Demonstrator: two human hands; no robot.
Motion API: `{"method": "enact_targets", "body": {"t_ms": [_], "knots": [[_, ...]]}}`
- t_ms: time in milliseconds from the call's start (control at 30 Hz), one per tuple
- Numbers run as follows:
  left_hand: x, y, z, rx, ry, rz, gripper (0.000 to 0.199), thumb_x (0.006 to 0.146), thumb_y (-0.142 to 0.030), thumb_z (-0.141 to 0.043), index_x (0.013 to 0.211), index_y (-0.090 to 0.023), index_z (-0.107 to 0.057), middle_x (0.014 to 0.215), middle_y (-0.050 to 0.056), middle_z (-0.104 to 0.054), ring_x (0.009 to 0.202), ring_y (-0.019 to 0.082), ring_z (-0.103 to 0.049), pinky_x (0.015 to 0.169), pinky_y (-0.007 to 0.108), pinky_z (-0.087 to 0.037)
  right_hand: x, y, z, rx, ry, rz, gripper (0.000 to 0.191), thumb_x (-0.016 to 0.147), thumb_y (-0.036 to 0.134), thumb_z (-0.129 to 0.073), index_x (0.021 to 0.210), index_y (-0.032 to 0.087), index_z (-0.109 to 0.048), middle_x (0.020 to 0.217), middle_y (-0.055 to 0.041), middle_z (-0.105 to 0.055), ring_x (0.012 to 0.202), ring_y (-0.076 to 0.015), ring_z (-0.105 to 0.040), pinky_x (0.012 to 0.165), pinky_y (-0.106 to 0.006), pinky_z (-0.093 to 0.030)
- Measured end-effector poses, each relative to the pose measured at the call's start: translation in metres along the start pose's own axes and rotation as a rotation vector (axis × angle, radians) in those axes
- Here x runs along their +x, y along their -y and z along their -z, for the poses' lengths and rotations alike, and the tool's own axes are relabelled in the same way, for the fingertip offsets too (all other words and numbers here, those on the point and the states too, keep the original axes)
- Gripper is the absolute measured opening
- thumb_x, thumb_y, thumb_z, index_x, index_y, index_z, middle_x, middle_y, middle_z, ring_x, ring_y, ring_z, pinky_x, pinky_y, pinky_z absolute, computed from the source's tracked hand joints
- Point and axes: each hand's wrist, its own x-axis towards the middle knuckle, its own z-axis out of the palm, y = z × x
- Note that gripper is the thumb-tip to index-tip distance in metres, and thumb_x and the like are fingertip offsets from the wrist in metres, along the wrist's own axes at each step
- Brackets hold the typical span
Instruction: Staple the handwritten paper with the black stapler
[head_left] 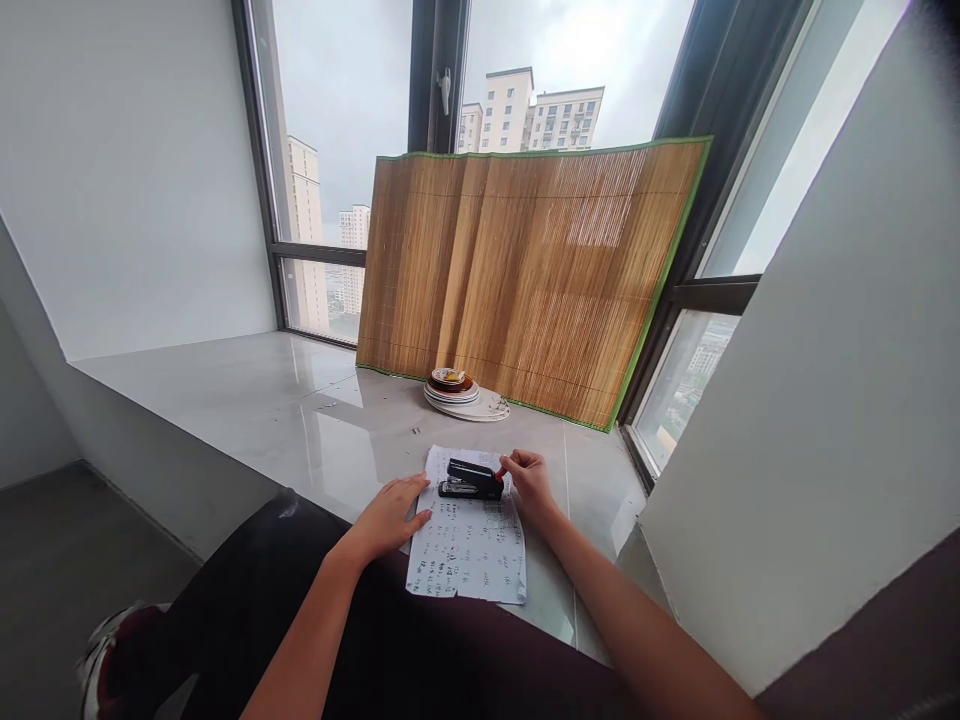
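A black stapler (472, 480) lies across the upper part of a sheet of paper (469, 560) covered in handwriting. Its two arms stand apart at the left end and meet at the right. My right hand (531, 478) is closed in a pinch on a small red piece (501, 473) at the stapler's right end; whether the piece belongs to the stapler I cannot tell. On the paper's left edge rests my left hand (390, 515), fingers spread and holding nothing, just left of the stapler.
Behind the paper, a stack of plates (454, 395) stands on the glossy tiled sill (330, 410). A bamboo mat (517, 280) with green edging leans against the windows. A white wall (795, 400) rises at the right. My dark-clothed legs (255, 570) are along the sill's front edge.
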Motion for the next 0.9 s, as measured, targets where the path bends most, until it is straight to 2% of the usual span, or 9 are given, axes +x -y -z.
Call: {"method": "enact_targets", "body": {"t_ms": [133, 400, 633, 800, 900], "knots": [[0.0, 0.003, -0.003, -0.037, -0.029, -0.01, 0.049, 0.092, -0.038, -0.06, 0.138, -0.02, -0.062, 0.156, 0.012, -0.05, 0.147, 0.03, -0.043, 0.126, 0.048, -0.024, 0.0, -0.002, 0.0, -0.021, 0.013, 0.02, 0.04, 0.07, 0.039, -0.063, 0.046, 0.024, -0.035, 0.042, 0.0039, -0.038, 0.05, -0.0158, -0.055, 0.051, -0.025, -0.037], [0.0, 0.002, -0.001, -0.04, -0.037, -0.007, 0.049, 0.091, -0.037, -0.061, 0.137, -0.021, -0.063, 0.155, 0.011, -0.051, 0.145, 0.031, -0.045, 0.123, 0.048, -0.03, 0.001, -0.009, 0.003, 0.013, 0.062, 0.034, 0.035, 0.07, 0.03, -0.059, 0.048, 0.024, -0.032, 0.046, 0.0062, -0.031, 0.051, -0.0159, -0.058, 0.052, -0.024, -0.037], [0.002, 0.002, -0.002, -0.005, -0.031, -0.009, 0.048, 0.091, -0.035, -0.061, 0.137, -0.02, -0.063, 0.155, 0.012, -0.052, 0.145, 0.03, -0.045, 0.124, 0.048, -0.029, 0.002, -0.013, 0.002, -0.005, 0.065, 0.053, 0.038, 0.07, 0.028, -0.059, 0.049, 0.024, -0.027, 0.05, 0.0074, -0.022, 0.048, -0.0153, -0.056, 0.049, -0.023, -0.034], [0.001, -0.002, 0.001, -0.001, -0.022, -0.009, 0.048, 0.091, -0.034, -0.06, 0.137, -0.018, -0.063, 0.154, 0.013, -0.052, 0.144, 0.031, -0.046, 0.123, 0.049, -0.03, -0.001, -0.011, 0.0, -0.048, 0.052, 0.087, 0.043, 0.073, 0.032, -0.061, 0.048, 0.024, -0.028, 0.049, 0.0068, -0.024, 0.048, -0.0151, -0.055, 0.049, -0.024, -0.034], [0.001, -0.001, 0.001, -0.016, -0.037, -0.012, 0.047, 0.091, -0.034, -0.061, 0.136, -0.019, -0.064, 0.153, 0.012, -0.053, 0.144, 0.031, -0.046, 0.123, 0.048, -0.03, -0.004, -0.006, -0.001, -0.08, 0.008, 0.105, 0.045, 0.079, 0.036, -0.063, 0.047, 0.023, -0.035, 0.047, 0.0053, -0.033, 0.05, -0.0144, -0.053, 0.052, -0.025, -0.037]]}}
